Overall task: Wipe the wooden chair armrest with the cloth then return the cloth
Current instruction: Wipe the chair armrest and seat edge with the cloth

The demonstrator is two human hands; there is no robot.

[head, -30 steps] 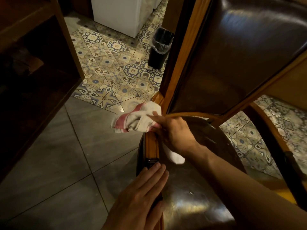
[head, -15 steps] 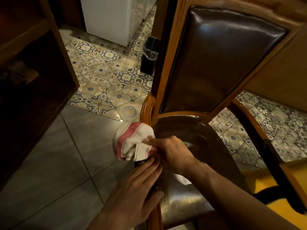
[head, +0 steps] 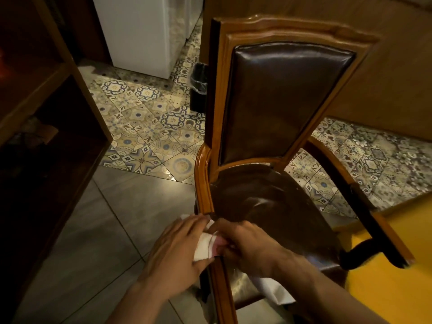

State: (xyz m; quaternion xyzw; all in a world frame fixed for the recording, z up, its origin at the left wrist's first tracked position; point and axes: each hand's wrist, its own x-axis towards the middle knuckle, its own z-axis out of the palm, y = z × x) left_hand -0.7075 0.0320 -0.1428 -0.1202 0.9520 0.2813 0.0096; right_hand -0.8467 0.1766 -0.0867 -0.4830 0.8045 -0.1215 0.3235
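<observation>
A wooden chair with a dark leather back and seat (head: pixel 268 199) stands in front of me. Its left wooden armrest (head: pixel 203 183) curves from the backrest toward me. A white cloth with a red stripe (head: pixel 205 247) is bunched on that armrest, about halfway along. My right hand (head: pixel 247 246) grips the cloth from the seat side. My left hand (head: pixel 177 253) presses flat over the cloth's outer side. A white tail of the cloth (head: pixel 273 288) hangs down under my right wrist. The right armrest (head: pixel 374 220) runs along the chair's far side.
A dark wooden shelf unit (head: pixel 46 136) stands to the left. A black bin with a liner (head: pixel 198 90) and a white appliance (head: pixel 140 36) sit on patterned tiles behind the chair. Grey floor tiles (head: pixel 98 230) lie at lower left, a yellow surface (head: pixel 385 277) at lower right.
My right hand slid the cloth along the left armrest from the backrest end toward me. My left hand moved from the armrest onto the cloth. The view pulled back.
</observation>
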